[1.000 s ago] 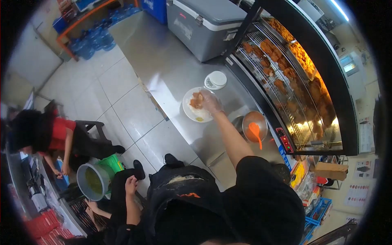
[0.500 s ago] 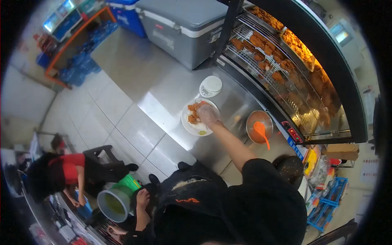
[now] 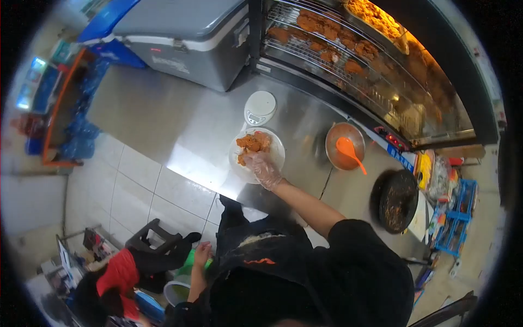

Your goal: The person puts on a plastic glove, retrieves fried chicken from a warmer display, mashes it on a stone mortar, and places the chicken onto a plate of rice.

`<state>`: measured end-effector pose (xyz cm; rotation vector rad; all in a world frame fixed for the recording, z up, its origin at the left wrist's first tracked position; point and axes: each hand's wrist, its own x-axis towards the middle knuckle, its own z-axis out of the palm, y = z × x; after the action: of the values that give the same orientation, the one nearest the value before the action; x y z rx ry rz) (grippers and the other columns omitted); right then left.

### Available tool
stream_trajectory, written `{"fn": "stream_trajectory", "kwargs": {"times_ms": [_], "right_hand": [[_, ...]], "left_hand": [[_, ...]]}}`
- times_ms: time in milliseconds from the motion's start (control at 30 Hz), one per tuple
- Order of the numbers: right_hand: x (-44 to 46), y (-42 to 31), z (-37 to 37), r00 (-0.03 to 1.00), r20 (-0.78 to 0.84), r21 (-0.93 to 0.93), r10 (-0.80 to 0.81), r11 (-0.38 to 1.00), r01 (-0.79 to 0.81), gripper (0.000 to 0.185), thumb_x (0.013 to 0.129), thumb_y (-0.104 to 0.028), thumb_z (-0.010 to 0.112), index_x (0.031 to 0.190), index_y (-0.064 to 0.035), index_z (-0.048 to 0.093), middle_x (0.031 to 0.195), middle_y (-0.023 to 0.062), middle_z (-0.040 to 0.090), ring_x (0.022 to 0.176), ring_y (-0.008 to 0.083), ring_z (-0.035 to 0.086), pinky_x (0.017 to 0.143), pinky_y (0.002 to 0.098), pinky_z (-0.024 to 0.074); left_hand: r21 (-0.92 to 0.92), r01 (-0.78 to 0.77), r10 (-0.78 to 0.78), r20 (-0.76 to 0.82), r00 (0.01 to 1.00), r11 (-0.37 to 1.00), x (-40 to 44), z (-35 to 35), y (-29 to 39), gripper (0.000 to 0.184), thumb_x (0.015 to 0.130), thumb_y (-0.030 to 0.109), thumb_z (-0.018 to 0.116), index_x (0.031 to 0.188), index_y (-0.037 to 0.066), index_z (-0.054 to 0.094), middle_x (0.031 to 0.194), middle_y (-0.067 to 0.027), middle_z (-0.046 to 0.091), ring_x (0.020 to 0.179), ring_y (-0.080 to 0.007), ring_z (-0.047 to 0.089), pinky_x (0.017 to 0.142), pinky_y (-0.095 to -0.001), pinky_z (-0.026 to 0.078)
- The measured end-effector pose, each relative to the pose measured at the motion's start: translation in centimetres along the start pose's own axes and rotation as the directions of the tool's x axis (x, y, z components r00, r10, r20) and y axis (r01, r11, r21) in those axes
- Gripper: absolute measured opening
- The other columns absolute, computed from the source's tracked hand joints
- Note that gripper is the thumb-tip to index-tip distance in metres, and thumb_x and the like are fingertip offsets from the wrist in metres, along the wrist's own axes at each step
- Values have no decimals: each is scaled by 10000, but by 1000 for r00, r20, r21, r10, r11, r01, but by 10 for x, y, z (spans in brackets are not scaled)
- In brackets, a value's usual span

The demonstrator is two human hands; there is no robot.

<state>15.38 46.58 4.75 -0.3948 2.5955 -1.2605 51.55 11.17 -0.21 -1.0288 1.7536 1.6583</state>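
My right hand (image 3: 262, 170), in a clear plastic glove, reaches over a white plate (image 3: 278, 150). Its fingers are closed on pieces of orange-brown fried chicken (image 3: 254, 143) at the plate's near side; the fingertips are partly hidden. Just beyond the plate is a white kitchen scale (image 3: 260, 104) with a small display. My left hand (image 3: 202, 254) hangs low beside my dark apron (image 3: 261, 283). Its fingers look loosely curled, with nothing visible in them.
A metal bowl (image 3: 333, 143) holding an orange spoon (image 3: 348, 150) stands right of the plate, near a dark stone mortar (image 3: 396, 201). A lit warming cabinet (image 3: 321, 71) and grey cooler (image 3: 185, 49) line the counter's back. A person in red (image 3: 119, 278) is at lower left.
The view has shifted, bringing the counter closer. My right hand has drawn back toward the plate's near side, uncovering more chicken. My left hand still hangs at my side.
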Motion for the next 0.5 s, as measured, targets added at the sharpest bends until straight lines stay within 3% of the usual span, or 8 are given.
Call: {"fn": "stream_trajectory", "kwargs": {"times_ms": [67,100,200,267,300,400,467,500], "right_hand": [[-5,-7,-4,972,-57,-256,-230,944,209,278,980,-157,503,1199,-36,624,1047,204,656,1017,369,636,902,426,524],[-2,-11,-8,974,-59,-264,-220,944,198,278,980,-157,503,1199,-36,624,1047,204,656,1017,369,636,902,426,524],[16,-38,-29,995,96,-236,16,972,7,316,951,-167,561,1242,-59,624,1218,189,641,1151,365,611,965,438,508],[28,-42,-26,964,-251,-340,-82,941,-9,386,914,-236,646,1264,-75,658,1304,166,635,1277,355,540,1074,412,414],[32,-50,-29,965,-253,-343,-65,939,-27,386,914,-236,646,1264,-75,658,1304,166,635,1277,355,540,1074,412,414],[57,-82,-43,1000,-15,-446,-8,895,1,532,860,-321,689,1338,-96,628,1402,124,589,1356,360,484,1097,431,403],[64,-93,-37,953,228,-764,201,644,47,515,850,-247,680,1350,-150,603,1388,109,586,1311,318,536,1049,448,462],[63,-93,-34,953,220,-768,206,639,39,515,850,-247,680,1350,-150,603,1388,109,586,1311,318,536,1049,448,462]], "left_hand": [[153,-67,47,133,990,986,23,-29,2,281,989,203,661,1224,52,629,847,0,635,672,-80,587,581,-255,477],[154,-66,44,146,988,986,36,-49,3,281,989,203,661,1224,52,629,847,0,635,672,-80,587,581,-255,477],[47,96,-94,-40,995,994,76,-117,-1,334,977,301,676,1207,62,641,903,-1,647,683,-84,588,535,-264,466],[-10,99,-99,-130,987,995,81,-142,45,373,958,308,693,1231,62,631,935,-4,650,700,-93,595,529,-256,454],[-3,69,-68,-115,991,998,94,-160,50,375,954,310,696,1241,78,629,955,-3,651,725,-98,605,543,-258,456],[38,49,-44,-123,991,998,125,-186,79,367,953,311,690,1259,116,629,989,2,652,776,-108,623,581,-268,465],[87,61,-48,-144,988,994,142,-191,105,358,957,311,681,1266,138,630,1003,5,651,802,-114,632,605,-276,472],[88,55,-43,-132,990,995,148,-189,112,350,959,306,671,1271,155,629,1014,7,651,827,-122,639,626,-285,480]]}}
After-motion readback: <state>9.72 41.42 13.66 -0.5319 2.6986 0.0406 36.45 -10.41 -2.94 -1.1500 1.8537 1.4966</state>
